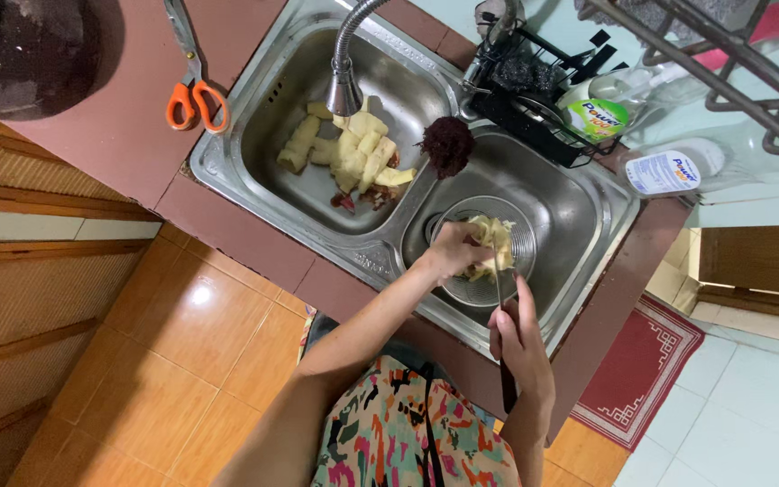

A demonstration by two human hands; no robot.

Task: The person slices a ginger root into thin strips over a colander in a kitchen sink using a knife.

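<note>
Yellow peeled piece (490, 236) – knife (503, 335) – gripping hands (489, 289)

Domestic kitchen. A stainless double sink (579, 216) with a gooseneck faucet (346, 63) is set in a reddish tiled table (128, 126). Peelings (353, 153) lie in one basin; a dish rack (534, 90) and detergent bottles (669, 169) stand at the far edge. Orange-handled scissors (193, 90), wooden cabinets (20, 180) and a tiled floor (182, 361) are present.

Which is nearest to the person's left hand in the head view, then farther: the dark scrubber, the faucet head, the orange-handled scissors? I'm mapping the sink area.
From the left hand:
1. Dark scrubber, on the divider between the basins, just above the hand.
2. Faucet head, over the left basin.
3. Orange-handled scissors, on the counter, far left.
</note>
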